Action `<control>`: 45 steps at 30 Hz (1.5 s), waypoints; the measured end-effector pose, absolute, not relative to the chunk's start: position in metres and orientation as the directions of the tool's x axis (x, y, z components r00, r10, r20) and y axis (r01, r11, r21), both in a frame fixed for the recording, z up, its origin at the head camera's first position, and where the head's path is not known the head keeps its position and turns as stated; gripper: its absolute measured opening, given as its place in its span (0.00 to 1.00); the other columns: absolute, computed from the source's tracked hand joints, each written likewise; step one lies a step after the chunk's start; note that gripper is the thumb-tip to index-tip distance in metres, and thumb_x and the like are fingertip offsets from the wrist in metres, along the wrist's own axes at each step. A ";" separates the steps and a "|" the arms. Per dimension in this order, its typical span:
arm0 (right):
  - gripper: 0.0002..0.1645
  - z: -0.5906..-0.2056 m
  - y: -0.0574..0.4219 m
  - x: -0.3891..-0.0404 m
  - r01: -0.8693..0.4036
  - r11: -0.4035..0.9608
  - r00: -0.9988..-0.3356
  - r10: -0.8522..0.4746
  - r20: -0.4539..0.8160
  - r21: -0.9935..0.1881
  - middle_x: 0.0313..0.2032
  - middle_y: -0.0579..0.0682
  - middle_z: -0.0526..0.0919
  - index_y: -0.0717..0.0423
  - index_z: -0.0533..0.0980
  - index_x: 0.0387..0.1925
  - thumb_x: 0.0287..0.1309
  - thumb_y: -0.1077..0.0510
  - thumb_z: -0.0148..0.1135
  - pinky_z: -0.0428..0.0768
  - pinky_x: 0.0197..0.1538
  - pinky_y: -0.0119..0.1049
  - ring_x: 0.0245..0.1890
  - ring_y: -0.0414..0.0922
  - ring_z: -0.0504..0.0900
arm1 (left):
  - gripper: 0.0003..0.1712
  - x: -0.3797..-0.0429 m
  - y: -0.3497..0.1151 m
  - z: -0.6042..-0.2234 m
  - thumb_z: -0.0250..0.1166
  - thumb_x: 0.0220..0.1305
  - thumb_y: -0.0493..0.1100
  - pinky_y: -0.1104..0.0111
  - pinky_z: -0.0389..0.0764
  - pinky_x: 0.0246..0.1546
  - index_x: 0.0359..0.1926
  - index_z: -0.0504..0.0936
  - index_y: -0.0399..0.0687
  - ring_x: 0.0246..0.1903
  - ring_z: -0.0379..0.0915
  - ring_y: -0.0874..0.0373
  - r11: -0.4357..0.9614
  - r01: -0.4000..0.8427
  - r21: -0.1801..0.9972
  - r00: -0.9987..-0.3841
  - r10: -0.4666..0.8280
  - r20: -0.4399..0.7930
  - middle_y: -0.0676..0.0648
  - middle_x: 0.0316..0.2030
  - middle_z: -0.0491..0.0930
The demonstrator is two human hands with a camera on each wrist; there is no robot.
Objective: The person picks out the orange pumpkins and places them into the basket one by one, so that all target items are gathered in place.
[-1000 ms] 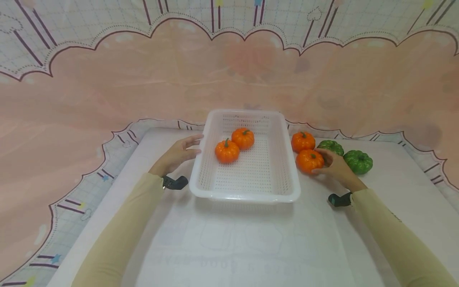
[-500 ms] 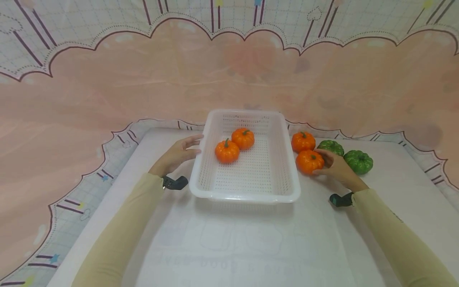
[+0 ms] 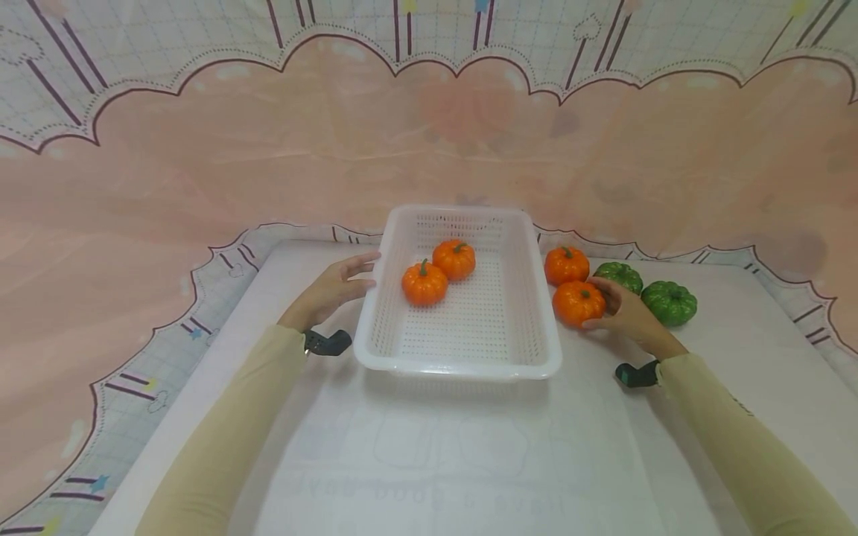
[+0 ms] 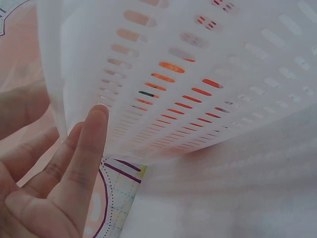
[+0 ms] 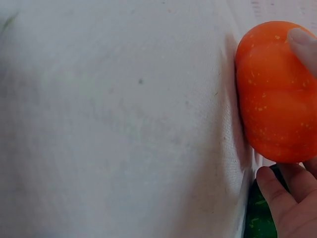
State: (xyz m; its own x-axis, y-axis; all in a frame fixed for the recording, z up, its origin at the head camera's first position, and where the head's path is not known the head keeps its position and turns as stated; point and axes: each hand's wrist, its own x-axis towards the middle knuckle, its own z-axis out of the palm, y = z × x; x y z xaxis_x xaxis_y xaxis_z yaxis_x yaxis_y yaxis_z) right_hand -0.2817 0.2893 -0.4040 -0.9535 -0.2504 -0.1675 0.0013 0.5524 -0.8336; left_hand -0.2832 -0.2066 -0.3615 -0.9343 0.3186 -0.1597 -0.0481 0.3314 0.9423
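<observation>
On the right of the head view, my right hand [image 3: 626,309] holds a small orange pumpkin [image 3: 575,304] between thumb and fingers. The right wrist view shows the thumb on one side of this pumpkin [image 5: 277,94] and fingers at its other side. The pumpkin appears to sit on the table, beside the white perforated basket [image 3: 456,366]. At the basket's left side my left hand [image 3: 328,290] has its fingers extended against the outer wall. The left wrist view shows a fingertip of that hand [image 4: 74,178] touching the slotted wall [image 4: 198,64].
Two orange pumpkins [image 3: 424,283] lie inside the basket, towards its left. Another orange pumpkin [image 3: 567,265] stands just behind the held one. A green pumpkin [image 3: 618,275] is partly behind my right hand, and a second green pumpkin [image 3: 670,303] lies farther right. A patterned curtain [image 3: 429,149] hangs behind.
</observation>
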 end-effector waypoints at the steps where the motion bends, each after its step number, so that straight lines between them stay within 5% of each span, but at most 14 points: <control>1: 0.57 -0.404 0.289 -0.282 0.005 0.549 -0.953 -0.250 -0.170 -0.836 0.72 0.63 0.49 0.60 0.46 0.72 0.48 0.57 0.71 0.54 0.70 0.59 0.71 0.63 0.50 | 0.40 -0.283 -0.206 -0.361 0.61 0.62 0.40 0.44 0.56 0.68 0.72 0.54 0.50 0.69 0.53 0.42 0.331 -0.046 0.943 -0.934 0.321 -0.158 0.40 0.71 0.54; 45: 0.55 -0.405 0.299 -0.279 0.049 0.612 -0.950 -0.217 -0.226 -0.790 0.71 0.65 0.52 0.63 0.50 0.70 0.48 0.51 0.71 0.58 0.69 0.58 0.69 0.64 0.53 | 0.40 -0.285 -0.208 -0.364 0.63 0.62 0.44 0.42 0.55 0.68 0.72 0.55 0.52 0.70 0.50 0.42 0.348 -0.052 0.936 -0.936 0.310 -0.167 0.41 0.71 0.54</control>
State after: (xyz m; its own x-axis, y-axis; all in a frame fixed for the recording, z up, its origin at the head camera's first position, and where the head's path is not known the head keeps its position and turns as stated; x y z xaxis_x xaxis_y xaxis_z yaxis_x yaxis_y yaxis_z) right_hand -0.2794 0.2991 -0.4047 -0.9496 -0.2166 -0.2265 0.0488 0.6117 -0.7896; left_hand -0.2851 -0.2077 -0.3644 -0.9358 0.3102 -0.1673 -0.0519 0.3484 0.9359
